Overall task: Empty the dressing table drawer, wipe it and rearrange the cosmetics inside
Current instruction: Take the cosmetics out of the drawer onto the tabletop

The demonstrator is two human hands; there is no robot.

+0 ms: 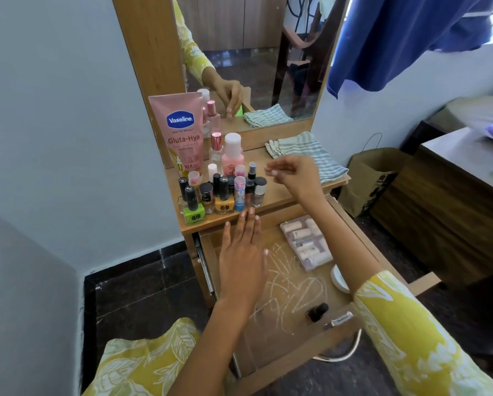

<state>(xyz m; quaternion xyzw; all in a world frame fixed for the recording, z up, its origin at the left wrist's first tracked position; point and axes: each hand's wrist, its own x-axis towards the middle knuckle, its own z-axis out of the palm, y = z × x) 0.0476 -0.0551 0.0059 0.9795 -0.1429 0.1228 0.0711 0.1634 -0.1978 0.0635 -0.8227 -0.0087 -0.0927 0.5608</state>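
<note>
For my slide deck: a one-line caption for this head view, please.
Left hand over the open drawer, right hand above bottles on the tabletop.

— What's on the dressing table (291,192)?
— Nail polish bottles (219,195) crowd beside a pink tube (179,130); a striped cloth (308,152) lies near the mirror (256,52).
— And the hands?
— Left hand (241,252) flat over the open drawer (282,281); right hand (294,174) above the tabletop.

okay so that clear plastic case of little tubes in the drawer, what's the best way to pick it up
Take the clear plastic case across its two long sides, coming straight down from above. It lies flat on the drawer floor near the back right, too wide to grip lengthways, with its left side open. The right hand hovers closest.
</note>
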